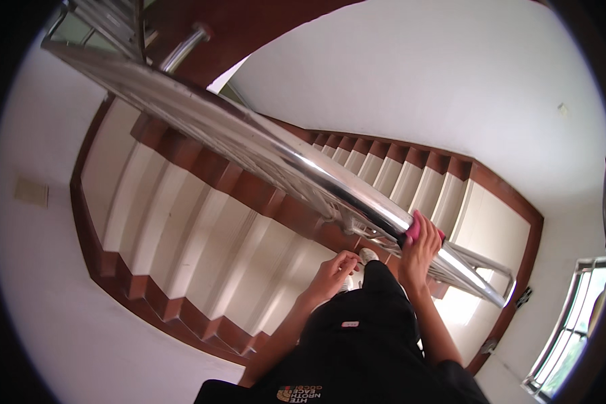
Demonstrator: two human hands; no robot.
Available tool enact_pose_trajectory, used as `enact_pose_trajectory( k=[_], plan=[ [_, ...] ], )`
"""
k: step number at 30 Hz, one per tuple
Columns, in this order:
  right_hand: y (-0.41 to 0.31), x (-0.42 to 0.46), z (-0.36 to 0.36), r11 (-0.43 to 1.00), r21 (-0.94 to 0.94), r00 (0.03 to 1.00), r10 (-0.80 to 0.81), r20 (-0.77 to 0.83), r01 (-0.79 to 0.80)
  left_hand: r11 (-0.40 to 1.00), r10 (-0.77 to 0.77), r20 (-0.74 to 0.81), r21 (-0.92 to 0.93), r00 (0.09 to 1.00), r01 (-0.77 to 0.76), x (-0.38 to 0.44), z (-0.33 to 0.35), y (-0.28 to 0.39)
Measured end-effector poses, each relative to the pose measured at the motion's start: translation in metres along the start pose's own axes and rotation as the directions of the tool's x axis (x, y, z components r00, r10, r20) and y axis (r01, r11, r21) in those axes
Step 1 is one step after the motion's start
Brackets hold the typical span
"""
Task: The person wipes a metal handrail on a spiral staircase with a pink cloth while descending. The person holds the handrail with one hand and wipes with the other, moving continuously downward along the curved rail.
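My right hand point(420, 250) is wrapped over a round stainless steel handrail point(303, 156), close to its lower right end. Between the palm and the metal is a bright pink cloth point(413, 231), mostly covered by my fingers. My left hand point(335, 272) hangs in front of my dark trousers, away from the rail, with its fingers loosely curled. I see nothing clear in it, and its palm side is partly hidden. Below the rail, thin metal balusters point(328, 208) run along the stairs.
Cream steps point(222, 222) with red-brown edging lie to the left under my feet. Beyond the rail, a second flight point(384, 164) meets a landing point(500, 212). White walls point(424, 65) enclose the stairwell. A barred window point(565, 328) is at the lower right.
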State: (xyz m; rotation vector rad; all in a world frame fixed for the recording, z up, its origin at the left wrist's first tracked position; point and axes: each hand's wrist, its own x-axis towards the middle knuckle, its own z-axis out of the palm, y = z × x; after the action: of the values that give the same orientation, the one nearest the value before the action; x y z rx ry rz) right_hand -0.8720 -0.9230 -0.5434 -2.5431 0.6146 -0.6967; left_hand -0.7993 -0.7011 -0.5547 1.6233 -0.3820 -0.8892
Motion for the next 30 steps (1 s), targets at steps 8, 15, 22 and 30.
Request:
enact_pose_trajectory(
  k=[8,15,22,30],
  plan=[
    [-0.180,0.132,0.028,0.931,0.288,0.974,-0.201,-0.104,0.223,0.945,0.069,-0.092,0.326,0.993,-0.035,0.018,-0.056,-0.018],
    [-0.012,0.016,-0.007,0.995,0.074,0.996,0.057,0.069,-0.062,0.994,-0.033,-0.106,0.097,0.994,0.044,0.022,-0.044,0.014],
    [-0.109,0.085,0.015,0.991,0.130,0.995,-0.039,0.095,0.027,0.995,-0.005,-0.027,0.096,1.000,0.007,0.002,-0.002,0.027],
    [-0.142,0.088,0.029,0.976,0.149,0.987,-0.152,-0.058,0.159,0.975,-0.002,-0.014,0.224,1.000,0.005,-0.014,-0.010,-0.018]
  ],
)
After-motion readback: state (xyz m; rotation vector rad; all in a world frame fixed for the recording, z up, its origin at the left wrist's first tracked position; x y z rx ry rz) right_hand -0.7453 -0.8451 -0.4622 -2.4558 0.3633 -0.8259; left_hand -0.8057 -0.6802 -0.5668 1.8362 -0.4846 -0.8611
